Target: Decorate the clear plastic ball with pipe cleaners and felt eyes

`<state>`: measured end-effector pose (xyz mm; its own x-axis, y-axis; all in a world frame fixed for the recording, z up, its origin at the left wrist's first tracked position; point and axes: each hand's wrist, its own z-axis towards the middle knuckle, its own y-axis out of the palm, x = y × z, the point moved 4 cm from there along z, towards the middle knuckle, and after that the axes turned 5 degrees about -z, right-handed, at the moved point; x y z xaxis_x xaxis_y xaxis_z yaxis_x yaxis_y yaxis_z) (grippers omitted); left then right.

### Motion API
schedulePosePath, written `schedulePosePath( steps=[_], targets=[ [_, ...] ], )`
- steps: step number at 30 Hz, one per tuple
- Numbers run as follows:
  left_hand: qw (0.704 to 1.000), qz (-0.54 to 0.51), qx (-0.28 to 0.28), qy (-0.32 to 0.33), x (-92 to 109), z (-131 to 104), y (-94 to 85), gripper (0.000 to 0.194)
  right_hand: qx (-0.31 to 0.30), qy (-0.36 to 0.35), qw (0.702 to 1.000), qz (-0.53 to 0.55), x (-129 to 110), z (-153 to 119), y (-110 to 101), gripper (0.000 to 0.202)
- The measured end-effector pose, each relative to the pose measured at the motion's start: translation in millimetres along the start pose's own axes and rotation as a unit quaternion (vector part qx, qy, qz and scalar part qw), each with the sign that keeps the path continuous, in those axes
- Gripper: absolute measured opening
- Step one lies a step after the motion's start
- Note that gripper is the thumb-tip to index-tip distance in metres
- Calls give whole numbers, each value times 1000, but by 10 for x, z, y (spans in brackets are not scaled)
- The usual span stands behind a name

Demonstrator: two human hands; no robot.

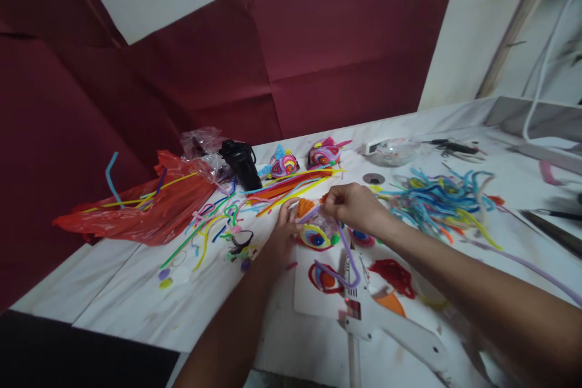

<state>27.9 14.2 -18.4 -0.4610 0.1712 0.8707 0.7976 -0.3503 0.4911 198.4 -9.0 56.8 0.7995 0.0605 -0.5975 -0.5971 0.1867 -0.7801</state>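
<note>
My left hand (285,227) is closed on the left side of a small craft piece (314,236) with a yellow-rimmed eye and an orange top, held over the front of the worktop (150,309). My right hand (352,205) has its grip pinched on a purple pipe cleaner (353,276) at the top of the piece; the strand loops down in front. Below lies a white sheet (309,303) bearing a red-rimmed eye (325,277), with a white glue gun (391,327) beside it. Two finished-looking craft figures (284,163) stand behind, right of a black bottle (242,163). A tangle of mostly blue pipe cleaners (441,197) lies to the right, a red plastic bag (150,212) to the left.
</note>
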Motion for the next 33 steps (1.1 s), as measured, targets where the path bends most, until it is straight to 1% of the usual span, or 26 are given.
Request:
schedulePosePath(
  steps=[5, 8, 10, 12, 15, 19, 26, 33],
  targets=[
    [999, 6, -38, -28, 95, -11, 23, 63, -8, 19, 1000, 9, 7, 11, 32, 11],
    [998, 44, -47, -11, 139, -12, 39, 55, -14, 21, 1000, 9, -5, 6, 40, 10],
    [995, 95, -25, 22, 166, -19, 44, 50, -19, 19, 1000, 8, -27, -4, 39, 10],
    [988, 143, 16, 50, 184, -35, 43, 45, -23, 16, 1000, 8, -58, -18, 34, 10],
    [981, 173, 60, 56, 191, -61, 47, 41, -32, 8, 999, 10, -98, -45, 23, 11],
    [986, 151, 65, 39, 189, -83, 64, 42, -42, -8, 999, 21, -81, -87, 7, 12],
    [991, 113, 71, 21, 167, -92, 94, 43, -27, -21, 999, 34, 77, -154, -17, 12],
    [993, 86, 76, 7, 172, -90, 118, 46, -17, -27, 999, 33, 123, -183, -14, 10]
  ],
)
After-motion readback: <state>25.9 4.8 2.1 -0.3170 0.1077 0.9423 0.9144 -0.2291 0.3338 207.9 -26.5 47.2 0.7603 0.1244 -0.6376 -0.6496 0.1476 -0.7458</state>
